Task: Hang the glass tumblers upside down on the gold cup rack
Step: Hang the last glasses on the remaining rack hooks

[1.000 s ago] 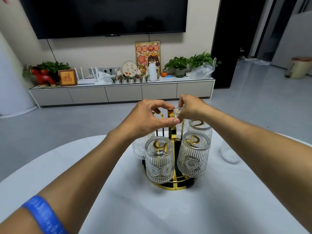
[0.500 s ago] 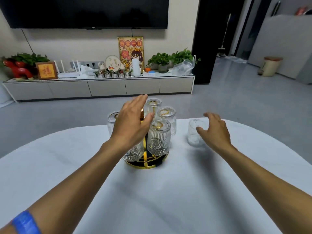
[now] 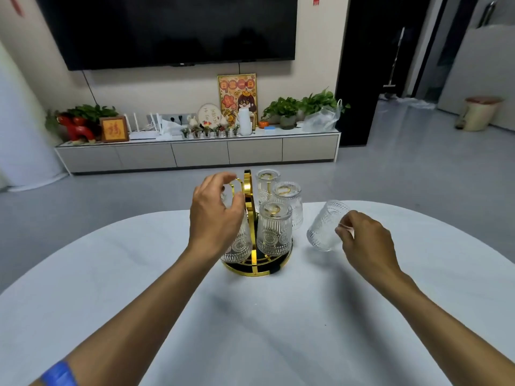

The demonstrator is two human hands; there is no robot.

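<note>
White table [image 3: 111,274]; gold rack [image 3: 257,267] at its middle with upturned tumblers hung on it, three in plain view, one more behind the left hand [image 3: 216,211]. That hand hovers over the rack, fingers loosely curled, holding nothing, blocking its left side. Right hand [image 3: 365,240] now pinches the loose tumbler [image 3: 324,227], tilted; half a second ago it stood upright, untouched. TV [image 3: 172,29], cabinet [image 3: 200,151], plants [image 3: 303,104] behind. Poster writing unreadable.
</note>
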